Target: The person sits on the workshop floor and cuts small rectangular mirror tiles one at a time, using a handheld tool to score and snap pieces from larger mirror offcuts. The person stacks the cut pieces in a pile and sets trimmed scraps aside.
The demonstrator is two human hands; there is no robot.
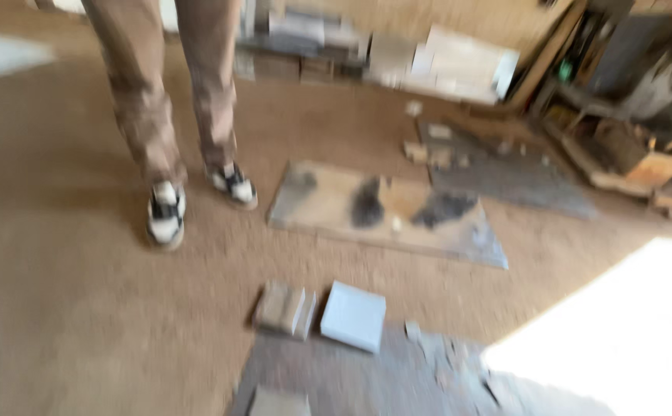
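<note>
A white block (354, 315) lies on the tan-brown floor (66, 308); the board (386, 212) is pale wood with dark grey blotches (blurred), shoes (166, 216) black-and-white.

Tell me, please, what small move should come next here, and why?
Probably steady the view and reach down to the white block: no hand is in view, the picture is blurred, and the block lies nearest on the floor, beside a brown block.

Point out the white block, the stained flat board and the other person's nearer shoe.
white block (354, 315), head view, middle of top face
stained flat board (328, 202), head view, bare left part
shoe (166, 216), head view, upper
</note>
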